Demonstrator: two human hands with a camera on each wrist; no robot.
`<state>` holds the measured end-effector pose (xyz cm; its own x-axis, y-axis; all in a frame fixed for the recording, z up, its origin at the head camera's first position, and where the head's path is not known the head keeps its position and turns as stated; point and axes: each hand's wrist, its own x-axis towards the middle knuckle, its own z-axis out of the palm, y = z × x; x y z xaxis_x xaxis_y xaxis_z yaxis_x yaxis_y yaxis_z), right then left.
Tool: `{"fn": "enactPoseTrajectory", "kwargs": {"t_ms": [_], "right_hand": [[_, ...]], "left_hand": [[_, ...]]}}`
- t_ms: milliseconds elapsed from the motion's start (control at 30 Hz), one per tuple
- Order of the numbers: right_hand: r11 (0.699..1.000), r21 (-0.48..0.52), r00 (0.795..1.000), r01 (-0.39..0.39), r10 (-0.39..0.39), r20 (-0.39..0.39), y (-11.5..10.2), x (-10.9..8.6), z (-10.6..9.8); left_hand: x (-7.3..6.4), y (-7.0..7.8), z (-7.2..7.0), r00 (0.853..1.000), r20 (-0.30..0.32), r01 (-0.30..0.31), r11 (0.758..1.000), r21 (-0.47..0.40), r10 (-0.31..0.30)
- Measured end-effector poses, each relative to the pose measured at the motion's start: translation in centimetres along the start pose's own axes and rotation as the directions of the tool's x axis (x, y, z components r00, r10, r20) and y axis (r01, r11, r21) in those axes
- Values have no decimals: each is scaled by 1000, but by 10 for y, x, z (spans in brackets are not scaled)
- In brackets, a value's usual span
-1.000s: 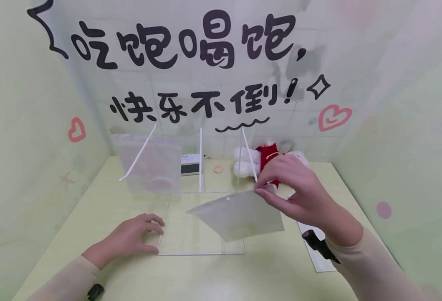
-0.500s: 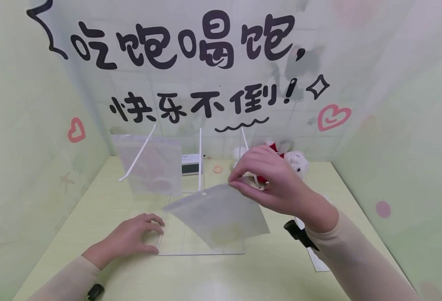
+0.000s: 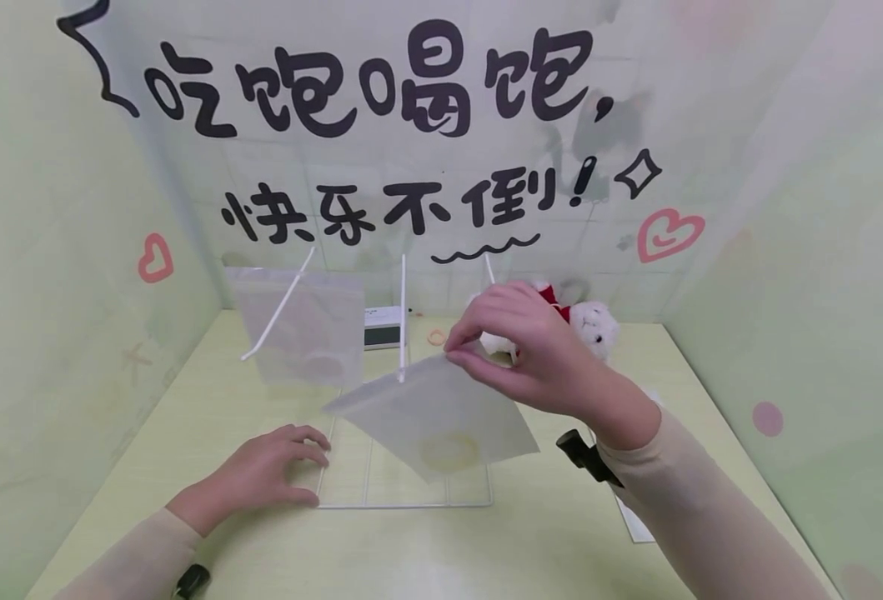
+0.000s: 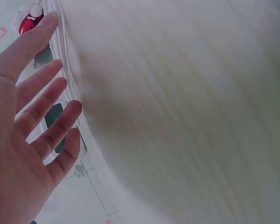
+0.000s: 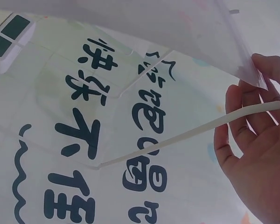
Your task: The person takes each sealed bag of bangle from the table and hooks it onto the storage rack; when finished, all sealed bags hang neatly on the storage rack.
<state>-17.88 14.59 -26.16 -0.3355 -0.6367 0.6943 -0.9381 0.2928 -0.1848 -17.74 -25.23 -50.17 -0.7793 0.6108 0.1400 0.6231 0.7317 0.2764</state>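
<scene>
My right hand [image 3: 542, 354] pinches the top corner of a frosted plastic bag [image 3: 411, 417] between thumb and fingertips. The bag hangs tilted, with a pale yellow ring shape [image 3: 450, 450] showing through it. The tip of the middle prong [image 3: 403, 308] of a white wire rack [image 3: 403, 506] meets the bag's top edge, near its hole; I cannot tell whether it passes through. With relaxed fingers my left hand [image 3: 261, 471] touches the left side of the rack's base. In the left wrist view its fingertips lie along the white wires [image 4: 65, 60].
A second frosted bag [image 3: 302, 325] hangs at the rack's left prong [image 3: 279, 308]. Behind stand a white device with a dark display [image 3: 383, 333], an orange ring [image 3: 436, 337] and a white plush toy [image 3: 593, 325] in red. A white sheet [image 3: 636, 521] lies at right, partly under the forearm.
My right hand has carried the bag leftward and slightly up, from beside the right prong to the middle prong's tip. The left hand has stayed at the rack's base.
</scene>
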Motion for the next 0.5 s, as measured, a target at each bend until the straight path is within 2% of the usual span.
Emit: {"fn": "enactPoseTrajectory", "kwargs": {"t_ms": [133,333,500], "right_hand": [[1000,-2,999,-24,24,24,5,2,-1],[996,68,995,-59,53,90,13,8,-8],[995,65,989,-74,65,133,19,13,-9]], "left_hand": [[0,1,-1,1000,7,1,1000,-2,-1],[1,3,-2,1000,5,2,1000,-4,-2],[2,4,-2,1000,8,5,1000,-3,-5]]}}
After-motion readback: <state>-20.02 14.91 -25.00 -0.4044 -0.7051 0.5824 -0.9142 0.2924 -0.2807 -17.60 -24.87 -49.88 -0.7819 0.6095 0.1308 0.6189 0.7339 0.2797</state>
